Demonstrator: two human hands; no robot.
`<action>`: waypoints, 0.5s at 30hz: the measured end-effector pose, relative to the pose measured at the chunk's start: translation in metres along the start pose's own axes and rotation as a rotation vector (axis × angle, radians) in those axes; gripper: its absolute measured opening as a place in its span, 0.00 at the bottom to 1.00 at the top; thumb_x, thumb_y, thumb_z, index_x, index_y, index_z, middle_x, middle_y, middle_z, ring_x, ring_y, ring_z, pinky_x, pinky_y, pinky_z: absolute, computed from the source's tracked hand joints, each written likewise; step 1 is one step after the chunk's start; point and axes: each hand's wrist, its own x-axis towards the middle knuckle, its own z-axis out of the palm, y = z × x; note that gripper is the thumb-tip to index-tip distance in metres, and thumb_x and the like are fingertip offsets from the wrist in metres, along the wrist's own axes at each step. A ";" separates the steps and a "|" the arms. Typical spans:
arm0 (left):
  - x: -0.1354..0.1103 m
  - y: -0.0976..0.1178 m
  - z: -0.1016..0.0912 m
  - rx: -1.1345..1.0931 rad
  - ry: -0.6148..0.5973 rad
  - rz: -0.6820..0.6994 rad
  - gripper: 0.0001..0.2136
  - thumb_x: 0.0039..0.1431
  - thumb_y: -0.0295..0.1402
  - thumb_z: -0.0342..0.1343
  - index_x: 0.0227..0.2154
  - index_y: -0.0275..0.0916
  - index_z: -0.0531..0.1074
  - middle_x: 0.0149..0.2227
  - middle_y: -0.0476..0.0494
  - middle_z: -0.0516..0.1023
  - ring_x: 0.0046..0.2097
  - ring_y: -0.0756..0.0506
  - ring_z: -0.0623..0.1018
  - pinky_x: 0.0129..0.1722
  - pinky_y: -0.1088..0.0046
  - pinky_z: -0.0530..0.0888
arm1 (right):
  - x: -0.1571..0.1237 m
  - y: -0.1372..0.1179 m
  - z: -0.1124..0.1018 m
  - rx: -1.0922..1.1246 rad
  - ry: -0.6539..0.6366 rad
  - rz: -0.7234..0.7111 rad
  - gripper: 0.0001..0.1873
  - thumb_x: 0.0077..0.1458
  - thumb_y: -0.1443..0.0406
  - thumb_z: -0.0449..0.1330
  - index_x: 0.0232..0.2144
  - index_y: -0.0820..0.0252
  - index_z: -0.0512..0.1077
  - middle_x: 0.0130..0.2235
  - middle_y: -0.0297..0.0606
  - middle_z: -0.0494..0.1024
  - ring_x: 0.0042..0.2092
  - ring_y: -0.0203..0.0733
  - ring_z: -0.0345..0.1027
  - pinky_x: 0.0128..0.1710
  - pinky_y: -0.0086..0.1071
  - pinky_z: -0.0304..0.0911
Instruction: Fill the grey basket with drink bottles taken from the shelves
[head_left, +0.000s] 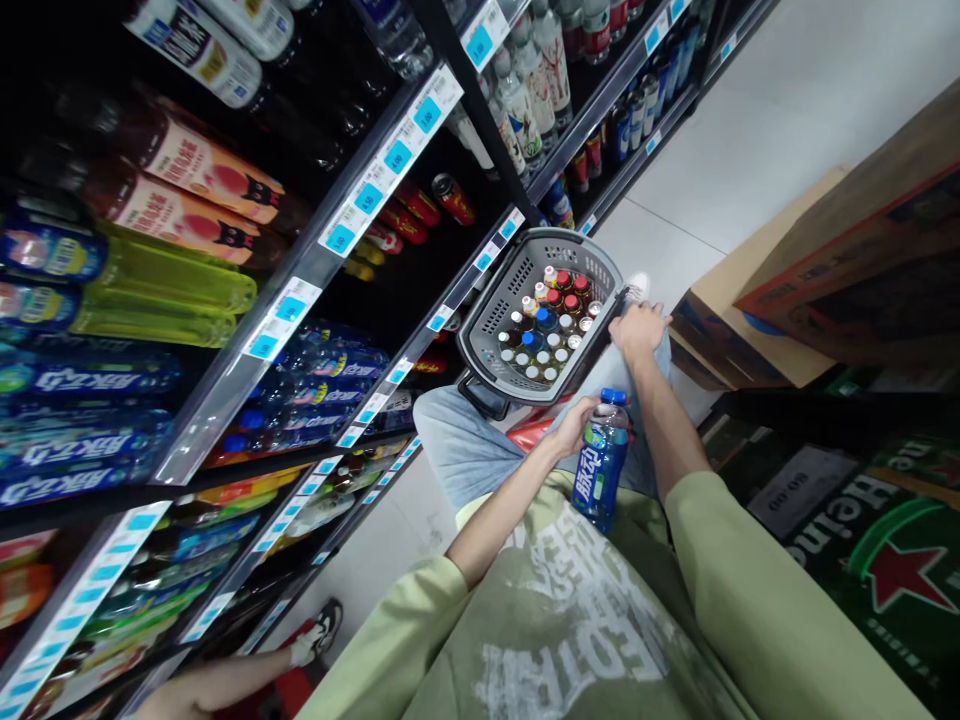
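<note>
My left hand point(576, 428) is closed around the upper part of a blue-labelled drink bottle point(600, 465) with a blue cap. The bottle leans in front of my green shirt, above my lap. By the right rim of a grey plastic shopping basket point(491, 345) is my right hand point(640, 328), over my knee. Its fingers look apart, with nothing visible in them; whether it touches the rim I cannot tell. Inside the basket stand several bottles point(551, 325), with red, white and blue caps.
Drink shelves with price labels point(367, 198) run along the left. Cardboard boxes point(772, 300) and green beer cartons point(892, 560) are stacked at the right. Another person's leg and shoe point(324, 628) show at the lower left. Pale tiled floor point(667, 235) lies beyond the basket.
</note>
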 end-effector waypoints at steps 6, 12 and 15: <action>-0.002 0.002 0.004 0.016 -0.031 0.005 0.20 0.60 0.43 0.65 0.45 0.30 0.81 0.35 0.36 0.87 0.37 0.39 0.87 0.41 0.68 0.81 | 0.003 0.001 0.005 -0.014 0.026 -0.002 0.26 0.65 0.63 0.54 0.59 0.71 0.77 0.58 0.64 0.78 0.64 0.67 0.63 0.63 0.61 0.57; -0.005 -0.001 0.010 0.203 0.001 0.102 0.19 0.61 0.49 0.65 0.38 0.35 0.79 0.36 0.39 0.85 0.39 0.42 0.84 0.44 0.68 0.79 | 0.004 0.003 0.006 -0.024 0.030 -0.016 0.25 0.67 0.63 0.54 0.59 0.71 0.77 0.59 0.65 0.78 0.64 0.67 0.63 0.63 0.61 0.58; -0.009 0.000 0.015 0.389 0.032 0.286 0.20 0.62 0.53 0.65 0.37 0.38 0.77 0.38 0.42 0.83 0.44 0.42 0.82 0.51 0.67 0.77 | 0.005 0.003 0.006 -0.027 0.044 -0.016 0.25 0.68 0.62 0.53 0.58 0.71 0.77 0.59 0.64 0.78 0.64 0.67 0.63 0.62 0.61 0.59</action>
